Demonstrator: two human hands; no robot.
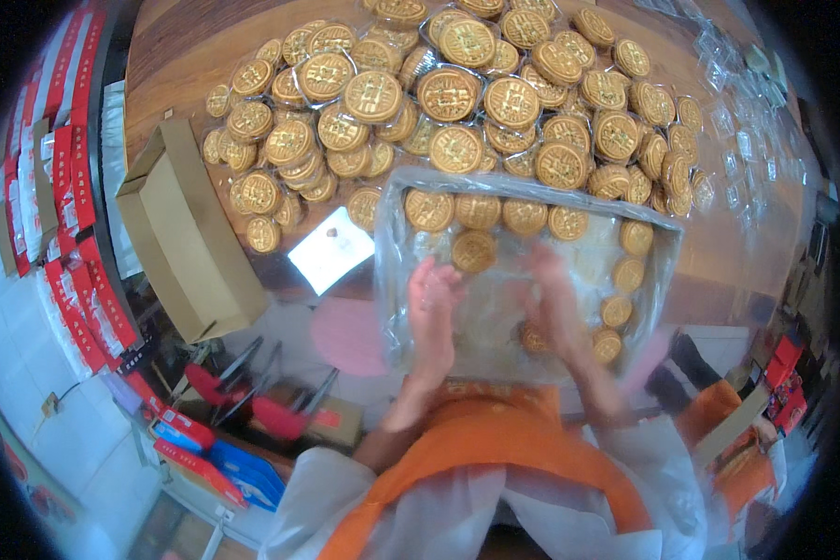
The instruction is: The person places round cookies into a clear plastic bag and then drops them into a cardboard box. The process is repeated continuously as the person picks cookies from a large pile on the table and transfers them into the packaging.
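Note:
A box with a clear plastic liner (386, 259) sits right in front of me. Round golden pastries, like stamped mooncakes, stand along its far side (429, 210) and down its right side (628, 274). One darker pastry (474, 250) lies inside, just beyond the fingertips of my left hand (434, 301). That hand is over the left part of the box, fingers curled and apart, with nothing visible in it. My right hand (553, 287) is motion-blurred above the middle, so its grip is unclear. Below it, another pastry (534, 337) is partly hidden by the wrist.
A large heap of wrapped pastries (455, 94) covers the wooden table (728, 259) beyond the box. Clear plastic trays (749, 140) lie to the right. An open cardboard box (189, 238) and a white sheet (332, 250) are at left. Another person's orange garment (742, 483) shows lower right.

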